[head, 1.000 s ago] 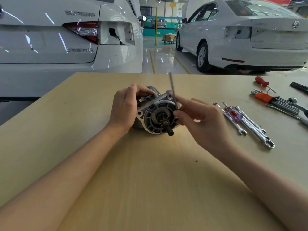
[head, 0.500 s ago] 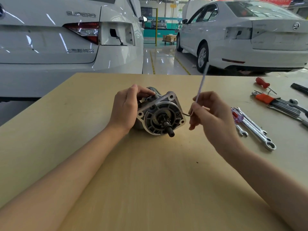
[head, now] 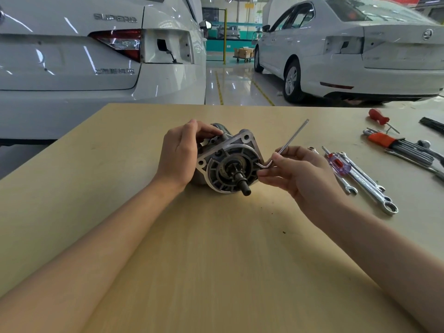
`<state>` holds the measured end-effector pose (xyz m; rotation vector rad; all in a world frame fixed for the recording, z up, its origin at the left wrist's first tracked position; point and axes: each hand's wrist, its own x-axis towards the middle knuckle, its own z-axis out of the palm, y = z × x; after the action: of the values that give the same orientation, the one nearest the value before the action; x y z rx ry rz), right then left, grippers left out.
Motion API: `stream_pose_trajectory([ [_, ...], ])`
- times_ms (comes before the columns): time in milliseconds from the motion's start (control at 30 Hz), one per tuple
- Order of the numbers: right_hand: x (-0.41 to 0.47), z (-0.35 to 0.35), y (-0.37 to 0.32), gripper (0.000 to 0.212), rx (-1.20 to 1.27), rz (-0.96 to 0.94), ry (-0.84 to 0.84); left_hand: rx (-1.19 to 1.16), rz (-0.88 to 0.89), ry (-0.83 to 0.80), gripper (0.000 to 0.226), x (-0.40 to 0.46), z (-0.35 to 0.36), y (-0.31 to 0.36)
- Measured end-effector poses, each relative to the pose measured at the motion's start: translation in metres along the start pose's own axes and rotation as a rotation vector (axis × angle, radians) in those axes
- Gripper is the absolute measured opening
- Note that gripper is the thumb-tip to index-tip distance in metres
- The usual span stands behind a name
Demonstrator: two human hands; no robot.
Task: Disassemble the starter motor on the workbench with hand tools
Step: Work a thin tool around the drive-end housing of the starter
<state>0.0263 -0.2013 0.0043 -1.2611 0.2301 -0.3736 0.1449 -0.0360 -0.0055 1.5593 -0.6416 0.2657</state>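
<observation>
We look down at a pale wooden worktop (head: 216,260) with two white cars parked beyond it. Our two hands are apart, one on each side of the starter motor (head: 228,164), which lies on its side near the middle of the worktop with its round end face and short shaft pointing toward us. Our left hand (head: 179,157) grips the motor's body from the left, fingers curled over the top. Our right hand (head: 300,174) pinches an L-shaped hex key (head: 286,145) at its bend; the short leg points into the right edge of the motor's face, and the long leg rises up to the right. Further right lie combination wrenches (head: 367,186), a clear-handled screwdriver (head: 336,162), a hex key set in an orange holder (head: 394,145) and a red-handled screwdriver (head: 378,118)
</observation>
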Motion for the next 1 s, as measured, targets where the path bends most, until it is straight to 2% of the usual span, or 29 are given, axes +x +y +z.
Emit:
stream_pose_trajectory([
  [400, -0.005, 0.003, 0.003, 0.009, 0.061, 0.004, 0.043, 0.011, 0.007, 0.004, 0.053, -0.001, 0.000, 0.001],
  [500, -0.006, 0.003, 0.003, 0.008, 0.002, -0.051, 0.015, 0.009, 0.011, 0.003, 0.051, -0.001, 0.000, 0.001],
  [633, -0.010, 0.008, 0.004, 0.010, -0.262, -0.319, -0.053, 0.016, 0.012, 0.008, 0.051, -0.001, -0.001, 0.002],
  [733, -0.009, 0.009, 0.008, 0.020, -0.657, -0.605, -0.053, 0.023, 0.008, 0.012, 0.052, -0.001, -0.001, 0.001],
  [833, -0.006, 0.005, 0.011, 0.034, -1.045, -0.943, -0.149, 0.023, -0.001, 0.013, 0.052, -0.001, -0.001, 0.002],
  [1000, -0.006, 0.001, 0.010, 0.045, -1.292, -1.143, -0.279, 0.015, 0.010, 0.000, 0.053, -0.001, -0.002, 0.003],
])
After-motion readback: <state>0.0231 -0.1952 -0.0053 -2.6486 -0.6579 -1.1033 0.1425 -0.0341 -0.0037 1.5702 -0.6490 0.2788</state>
